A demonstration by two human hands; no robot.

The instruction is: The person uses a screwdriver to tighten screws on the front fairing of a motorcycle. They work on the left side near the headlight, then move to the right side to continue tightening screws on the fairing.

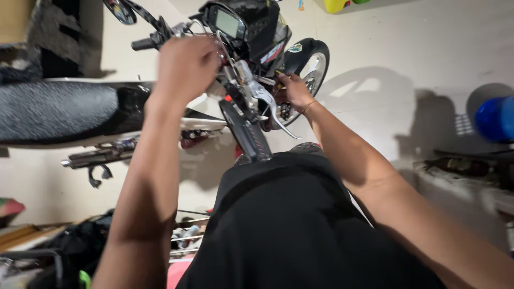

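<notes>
A black motorcycle stands in front of me, its handlebar [251, 120] running toward me with a silver brake lever [270, 104]. My left hand [184, 67] is curled over the middle of the handlebar by the cables, just below the instrument display [227, 22]. My right hand [293, 90] is closed on a small tool with a yellow and black handle [280, 75], held against the lever mount. What the left hand grips is hidden by its back.
The black seat [59, 109] stretches to the left, the front wheel [313, 64] lies beyond the bars. A blue round object [495, 118] and a dark bottle [460, 166] lie at the right. Bags and clutter [64, 251] fill the lower left.
</notes>
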